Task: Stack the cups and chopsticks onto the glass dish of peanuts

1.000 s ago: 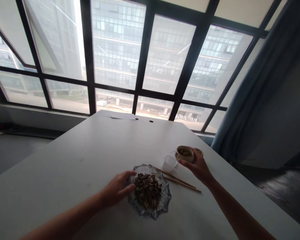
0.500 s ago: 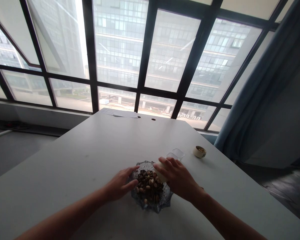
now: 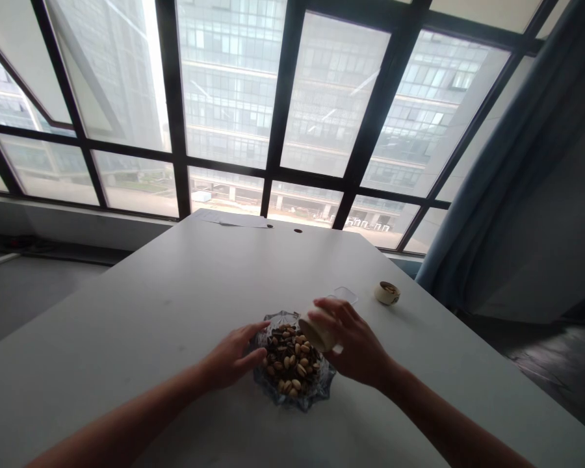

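A cut-glass bowl (image 3: 295, 402) with a jagged rim stands on the white table. In it lie pistachios (image 3: 288, 388) on top of dark seeds (image 3: 279, 342). My left hand (image 3: 234, 354) is at the bowl's left rim, its thumb and fingers spread apart and seeming to rest on the edge. Over the right side of the bowl, my right hand (image 3: 353, 338) is wrapped round a small cream-coloured cup (image 3: 318, 333). The cup is tilted with its mouth towards the nuts; its inside is hidden from me.
Just behind my right hand is a clear plastic container (image 3: 345, 296), partly hidden. A second small cream cup (image 3: 387, 293) with something brown in it stands further right. Papers (image 3: 231, 219) lie at the table's far end by the windows. A blue curtain (image 3: 487, 175) hangs at the right.
More pistachios now lie on the heap in the bowl. My right hand has tipped the cup further, showing more of its side. My left hand has stayed at the rim.
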Available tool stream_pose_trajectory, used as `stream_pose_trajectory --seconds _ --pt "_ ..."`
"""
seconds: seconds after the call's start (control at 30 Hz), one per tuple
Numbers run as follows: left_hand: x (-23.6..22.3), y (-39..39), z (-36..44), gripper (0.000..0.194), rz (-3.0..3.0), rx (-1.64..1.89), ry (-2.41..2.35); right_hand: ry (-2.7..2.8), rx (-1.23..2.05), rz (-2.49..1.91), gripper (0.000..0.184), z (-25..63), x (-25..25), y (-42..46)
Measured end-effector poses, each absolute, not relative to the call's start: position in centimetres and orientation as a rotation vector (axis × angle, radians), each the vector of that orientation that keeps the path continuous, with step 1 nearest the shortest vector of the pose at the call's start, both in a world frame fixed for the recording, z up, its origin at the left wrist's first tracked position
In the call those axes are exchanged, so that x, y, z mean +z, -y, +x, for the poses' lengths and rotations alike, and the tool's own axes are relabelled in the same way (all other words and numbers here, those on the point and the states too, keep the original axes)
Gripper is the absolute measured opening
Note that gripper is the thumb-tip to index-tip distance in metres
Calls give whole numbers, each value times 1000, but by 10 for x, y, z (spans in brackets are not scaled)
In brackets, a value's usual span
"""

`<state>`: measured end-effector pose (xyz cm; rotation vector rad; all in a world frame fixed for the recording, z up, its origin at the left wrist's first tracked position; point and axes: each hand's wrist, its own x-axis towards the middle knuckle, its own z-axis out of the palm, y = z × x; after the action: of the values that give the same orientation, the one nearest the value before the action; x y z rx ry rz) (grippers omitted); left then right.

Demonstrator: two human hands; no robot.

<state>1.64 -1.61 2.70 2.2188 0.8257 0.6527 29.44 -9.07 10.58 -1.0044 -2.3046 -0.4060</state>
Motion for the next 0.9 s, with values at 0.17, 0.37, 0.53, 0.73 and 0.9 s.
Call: stream_pose_trajectory --seconds 0.17,0.37,0.53,0.73,0.9 --pt "28 17 16 66 2226 640 -830 1996 165 -1105 65 307 105 94" --pt "25 16 16 65 2232 663 -832 1444 -92 -1463 67 377 78 64" --pt "27 16 17 62 2237 672 -829 820 -91 -1815 84 446 46 37" --pt "27 17 17 64 2229 663 -836 933 147 -1941 83 471 21 22" --pt "21 15 16 65 2226 664 -849 1019 226 -1918 77 471 15 8"
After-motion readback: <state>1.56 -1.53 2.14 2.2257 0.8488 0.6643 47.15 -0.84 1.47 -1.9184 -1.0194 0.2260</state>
